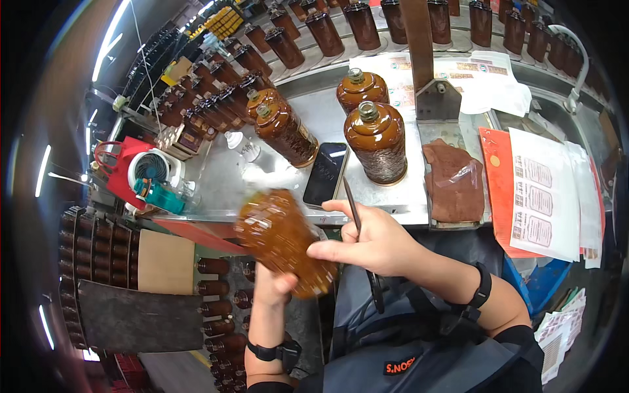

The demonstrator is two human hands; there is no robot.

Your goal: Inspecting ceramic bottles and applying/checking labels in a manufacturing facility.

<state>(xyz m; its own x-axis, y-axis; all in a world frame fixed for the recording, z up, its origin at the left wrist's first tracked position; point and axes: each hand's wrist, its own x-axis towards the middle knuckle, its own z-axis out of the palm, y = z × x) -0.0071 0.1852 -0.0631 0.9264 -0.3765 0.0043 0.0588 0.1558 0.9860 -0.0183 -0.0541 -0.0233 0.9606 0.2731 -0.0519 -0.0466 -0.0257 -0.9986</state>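
Observation:
A glossy brown bottle (pixel 278 232) with a patterned surface, smeared by motion, is tilted in front of me. My left hand (pixel 270 286) grips it from below, thumb across its side. Pointing toward it, my right hand (pixel 383 243) has its thumb at or very near the bottle. Between that hand's fingers runs a thin dark stick-like tool (pixel 375 291); its exact kind is unclear. Beyond my hands, a brown bottle (pixel 375 144) stands upright with another brown bottle (pixel 354 88) behind it. Two more stand to the left, including a bottle with a raised pattern (pixel 288 134).
A black phone (pixel 325 173) lies near the metal table's front edge. Right of it are a folded brown cloth (pixel 454 180), printed sheets (pixel 544 190) and a metal post (pixel 422 52). A small fan (pixel 151 169) sits left. Rows of dark bottles (pixel 363 26) line the back.

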